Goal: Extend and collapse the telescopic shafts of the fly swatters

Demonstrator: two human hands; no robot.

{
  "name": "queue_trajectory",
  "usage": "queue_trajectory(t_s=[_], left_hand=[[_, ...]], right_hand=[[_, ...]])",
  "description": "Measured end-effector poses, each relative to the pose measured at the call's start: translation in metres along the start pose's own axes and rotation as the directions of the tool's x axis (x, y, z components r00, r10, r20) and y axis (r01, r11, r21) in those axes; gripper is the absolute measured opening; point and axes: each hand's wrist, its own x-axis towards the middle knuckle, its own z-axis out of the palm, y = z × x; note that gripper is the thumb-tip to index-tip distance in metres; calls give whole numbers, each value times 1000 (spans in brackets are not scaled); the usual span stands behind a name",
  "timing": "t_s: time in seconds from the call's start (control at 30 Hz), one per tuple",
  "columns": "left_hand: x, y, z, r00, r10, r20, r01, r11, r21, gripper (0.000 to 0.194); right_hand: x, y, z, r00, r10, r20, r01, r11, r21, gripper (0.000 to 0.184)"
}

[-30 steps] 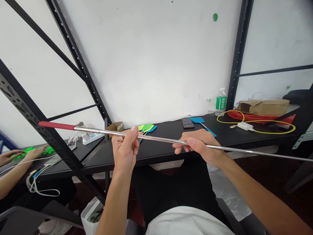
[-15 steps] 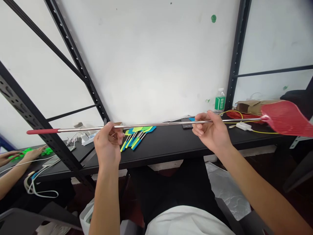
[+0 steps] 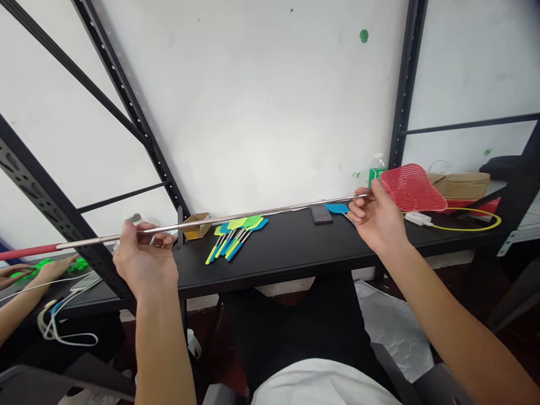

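I hold a long fly swatter with a thin metal rod stretched across the view above the black table. My left hand is closed round the rod near its red grip at the far left. My right hand pinches the rod just below the red mesh head. Both arms are spread wide apart.
Several small blue and green swatters lie on the table, with a phone and one blue swatter beyond. A green bottle, cardboard box, white charger with yellow cable sit right. Black rack posts flank me. Another person's hands work at left.
The rod has slid to the left: the red head came from the far right up to my right hand, and my left hand moved outward towards the red grip.
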Motion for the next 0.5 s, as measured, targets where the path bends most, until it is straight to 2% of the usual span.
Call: queue_trajectory(t_s=[0.13, 0.33, 0.43, 0.5], left_hand=[[0, 5, -2, 1000, 7, -13, -7, 999, -45, 22], [5, 7, -2, 1000, 13, 6, -13, 1000, 23, 24], [14, 12, -12, 999, -25, -24, 25, 1000, -17, 22], [21, 15, -24, 994, -62, -94, 55, 996, -73, 23]], right_hand=[[-1, -2, 0, 1000, -26, -4, 26, 999, -25, 36], [8, 3, -9, 1000, 5, -13, -6, 999, -39, 37], [18, 5, -20, 997, 58, -58, -57, 998, 21, 30], [24, 4, -28, 990, 91, -110, -83, 994, 76, 22]])
